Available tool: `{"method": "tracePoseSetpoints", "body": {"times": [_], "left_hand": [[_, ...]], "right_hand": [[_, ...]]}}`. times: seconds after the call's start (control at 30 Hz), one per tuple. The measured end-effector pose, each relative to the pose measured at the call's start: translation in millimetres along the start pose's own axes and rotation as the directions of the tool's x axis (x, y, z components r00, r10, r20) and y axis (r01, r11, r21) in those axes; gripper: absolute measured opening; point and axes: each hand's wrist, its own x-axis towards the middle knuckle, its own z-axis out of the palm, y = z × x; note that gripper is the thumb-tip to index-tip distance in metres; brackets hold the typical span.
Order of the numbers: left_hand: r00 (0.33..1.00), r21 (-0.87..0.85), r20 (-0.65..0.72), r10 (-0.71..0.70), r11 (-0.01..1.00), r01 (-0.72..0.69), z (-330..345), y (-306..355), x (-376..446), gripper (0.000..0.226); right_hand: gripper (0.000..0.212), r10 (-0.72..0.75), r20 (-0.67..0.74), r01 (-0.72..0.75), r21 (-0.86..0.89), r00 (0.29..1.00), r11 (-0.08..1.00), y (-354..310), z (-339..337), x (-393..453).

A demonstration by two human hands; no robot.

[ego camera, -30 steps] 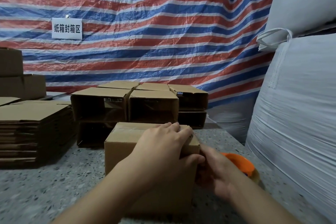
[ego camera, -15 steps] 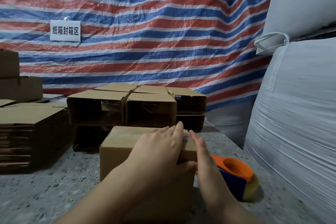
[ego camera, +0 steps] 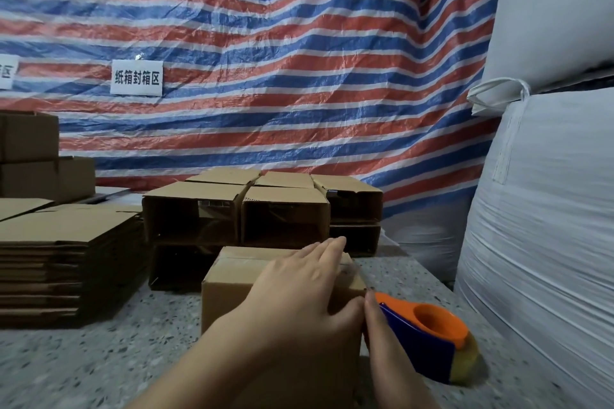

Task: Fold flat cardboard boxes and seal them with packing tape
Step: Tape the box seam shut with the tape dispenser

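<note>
Both hands press the upright, seemingly taped box.

Speckled grey tabletop, striped red, white and blue sheet hanging behind, white paper sign on it, big white sacks stacked at the right
</note>
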Motion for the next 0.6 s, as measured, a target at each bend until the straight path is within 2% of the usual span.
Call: {"method": "tracePoseSetpoints", "body": {"times": [0.07,0.13,0.2,0.23,0.27,0.37,0.4,0.43,0.5,0.53,0.6], "left_hand": [[0.997,-0.23,-0.069,-0.032,0.973,0.015,-11.2,1.2,-6.1,0.069],[0.967,-0.415,-0.239,-0.092,0.91,-0.016,-26.5,-2.1,-15.1,0.047],[0.858,-0.435,-0.49,-0.155,0.896,-0.086,-40.5,-13.8,-25.8,0.032],[0.794,-0.472,-0.567,-0.22,0.877,-0.094,-44.8,-22.0,-32.0,0.041],[0.75,-0.529,-0.588,-0.302,0.845,-0.075,-48.3,-29.1,-38.9,0.053],[0.686,-0.686,-0.504,-0.525,0.726,0.052,-44.1,-51.1,-60.3,0.067],[0.657,-0.738,-0.457,-0.599,0.668,0.095,-38.3,-57.4,-66.5,0.069],[0.623,-0.777,-0.414,-0.664,0.614,0.137,-30.9,-62.7,-71.9,0.07],[0.564,-0.799,-0.337,-0.754,0.546,0.252,-12.4,-71.1,-80.1,0.062],[0.553,-0.787,-0.303,-0.776,0.531,0.314,-3.9,-73.5,-83.2,0.053],[0.558,-0.769,-0.243,-0.793,0.508,0.387,8.6,-72.9,-89.8,0.035]], "right_hand": [[0.068,-0.049,0.012,0.05,-0.154,0.999,0.987,4.1,-7.0,-9.2],[0.059,-0.102,-0.047,0.09,-0.197,0.994,0.976,0.1,-10.1,-7.6],[0.063,-0.108,-0.098,0.088,-0.195,0.989,0.977,-11.8,-6.8,4.7],[0.072,-0.059,-0.128,0.033,-0.199,0.99,0.979,-19.1,-2.1,10.5],[0.081,-0.039,-0.122,0.015,-0.195,0.992,0.981,-19.9,-1.2,12.6],[0.093,-0.066,-0.067,0.047,-0.257,0.996,0.965,-7.7,-0.8,11.1],[0.088,-0.075,-0.062,0.056,-0.272,0.995,0.961,-3.3,-1.0,10.4],[0.075,-0.083,-0.071,0.059,-0.284,0.994,0.957,1.8,-0.7,10.3],[0.043,-0.102,-0.101,0.071,-0.27,0.99,0.96,10.6,0.1,8.8],[0.041,-0.117,-0.108,0.085,-0.263,0.987,0.961,15.1,-0.2,7.8],[0.051,-0.139,-0.11,0.101,-0.295,0.984,0.95,22.5,-1.5,7.1]]}}
